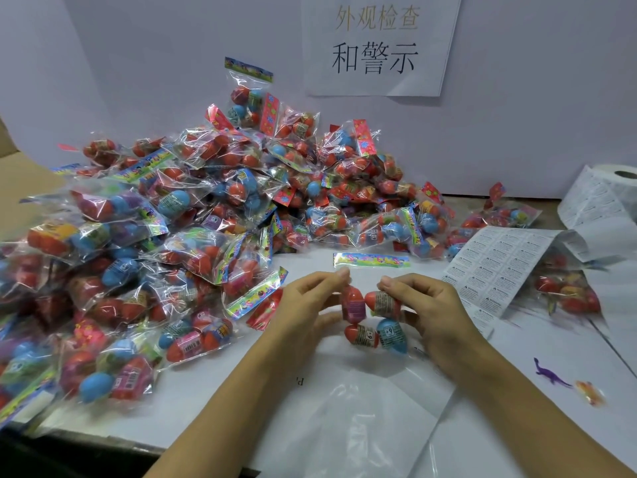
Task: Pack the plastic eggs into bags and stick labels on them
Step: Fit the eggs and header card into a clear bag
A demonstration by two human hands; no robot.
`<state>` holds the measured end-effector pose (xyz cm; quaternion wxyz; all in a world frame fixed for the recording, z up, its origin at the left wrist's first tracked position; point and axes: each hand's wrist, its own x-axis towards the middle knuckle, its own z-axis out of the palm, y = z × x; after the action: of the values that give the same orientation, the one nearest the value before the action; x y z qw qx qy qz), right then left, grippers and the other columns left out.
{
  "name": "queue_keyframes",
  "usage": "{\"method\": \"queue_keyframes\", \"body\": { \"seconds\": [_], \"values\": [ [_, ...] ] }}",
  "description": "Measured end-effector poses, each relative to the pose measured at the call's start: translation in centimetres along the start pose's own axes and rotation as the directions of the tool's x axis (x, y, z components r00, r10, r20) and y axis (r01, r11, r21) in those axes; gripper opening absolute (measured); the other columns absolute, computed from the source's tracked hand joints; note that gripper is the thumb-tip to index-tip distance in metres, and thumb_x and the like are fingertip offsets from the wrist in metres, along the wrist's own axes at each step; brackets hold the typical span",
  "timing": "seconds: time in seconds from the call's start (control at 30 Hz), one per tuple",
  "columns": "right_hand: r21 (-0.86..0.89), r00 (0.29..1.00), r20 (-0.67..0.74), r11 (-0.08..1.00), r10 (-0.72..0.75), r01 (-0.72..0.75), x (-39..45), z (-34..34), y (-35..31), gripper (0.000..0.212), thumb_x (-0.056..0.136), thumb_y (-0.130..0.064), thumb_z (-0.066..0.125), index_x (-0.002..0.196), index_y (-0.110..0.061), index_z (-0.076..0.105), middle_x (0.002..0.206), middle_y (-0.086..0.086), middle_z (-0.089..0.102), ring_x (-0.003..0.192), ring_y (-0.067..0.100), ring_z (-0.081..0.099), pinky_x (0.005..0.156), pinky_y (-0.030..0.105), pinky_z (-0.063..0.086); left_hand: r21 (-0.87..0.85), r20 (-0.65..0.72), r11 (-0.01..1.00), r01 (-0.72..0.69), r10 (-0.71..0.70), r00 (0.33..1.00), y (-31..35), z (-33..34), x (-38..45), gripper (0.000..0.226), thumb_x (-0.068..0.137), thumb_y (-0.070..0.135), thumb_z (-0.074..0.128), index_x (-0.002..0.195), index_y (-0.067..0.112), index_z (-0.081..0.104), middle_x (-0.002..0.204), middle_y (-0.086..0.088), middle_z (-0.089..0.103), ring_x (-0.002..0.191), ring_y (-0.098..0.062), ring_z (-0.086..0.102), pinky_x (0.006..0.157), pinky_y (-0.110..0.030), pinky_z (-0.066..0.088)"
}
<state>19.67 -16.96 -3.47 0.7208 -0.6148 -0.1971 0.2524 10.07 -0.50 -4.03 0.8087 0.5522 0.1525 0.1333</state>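
4 plastic eggs [374, 322] bunched between both hands, seemingly bagged, left hand [312, 301] and right hand [425, 307] fingers pinching, top eggs tip-to-tip

Bright, even light; glare glints on the bagged pile [193, 215], and the wide-angle edges bend and blur.

On the wall we read a white paper sign [379, 43] printed 外观检查 above 和警示. We make out "6+" on the wrapper of a blue egg [392, 337] on the table; the print on the sheet of labels [496, 267] is too small for us to read.
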Motion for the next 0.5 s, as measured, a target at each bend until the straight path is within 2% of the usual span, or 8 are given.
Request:
{"method": "queue_keyframes", "body": {
  "seconds": [0.13, 0.3, 0.4, 0.5],
  "values": [
    [0.001, 1.000, -0.004, 1.000, -0.017, 0.017, 0.00, 0.22, 0.00, 0.039, 0.068, -0.042, 0.082, 0.080, -0.006, 0.077, 0.083, 0.014, 0.072, 0.075, 0.023, 0.072, 0.064, 0.027, 0.058, 0.066, 0.076, 0.997, 0.028, -0.033, 0.997, -0.36, 0.31, -0.20, 0.026, 0.080, 0.033, 0.083, 0.086, 0.009, 0.077, 0.084, -0.012, 0.070, 0.075, -0.021, 0.069, 0.065, -0.039, 0.061],
    [-0.063, 0.998, 0.047, 0.997, -0.031, 0.034, -0.14, 0.47, 0.10, 0.038, 0.070, -0.044, 0.079, 0.088, -0.011, 0.080, 0.086, 0.013, 0.073, 0.079, 0.019, 0.070, 0.066, 0.027, 0.058, 0.051, 0.030, 0.999, 0.003, -0.005, 1.000, -0.19, 0.00, -0.12, 0.015, 0.079, 0.026, 0.080, 0.080, 0.011, 0.076, 0.081, -0.008, 0.070, 0.076, -0.017, 0.067, 0.068, -0.039, 0.058],
    [-0.056, 0.999, 0.023, 0.998, -0.029, 0.031, 0.03, 0.37, 0.15, 0.034, 0.070, -0.039, 0.080, 0.086, -0.009, 0.079, 0.091, 0.018, 0.074, 0.081, 0.025, 0.071, 0.069, 0.032, 0.060, 0.061, 0.042, 0.998, 0.008, -0.010, 0.999, -0.12, 0.06, -0.15, 0.012, 0.087, 0.020, 0.075, 0.082, 0.010, 0.076, 0.083, -0.010, 0.070, 0.079, -0.018, 0.068, 0.070, -0.041, 0.058],
    [-0.037, 0.999, 0.014, 0.999, -0.039, 0.039, 0.06, 0.24, 0.21, 0.034, 0.069, -0.039, 0.081, 0.083, -0.008, 0.079, 0.090, 0.015, 0.075, 0.081, 0.025, 0.072, 0.068, 0.030, 0.060, 0.059, 0.037, 0.998, 0.011, -0.013, 0.999, -0.08, 0.30, -0.19, 0.013, 0.091, 0.017, 0.073, 0.086, 0.006, 0.075, 0.087, -0.013, 0.070, 0.083, -0.020, 0.067, 0.075, -0.044, 0.058]
  ]
}}
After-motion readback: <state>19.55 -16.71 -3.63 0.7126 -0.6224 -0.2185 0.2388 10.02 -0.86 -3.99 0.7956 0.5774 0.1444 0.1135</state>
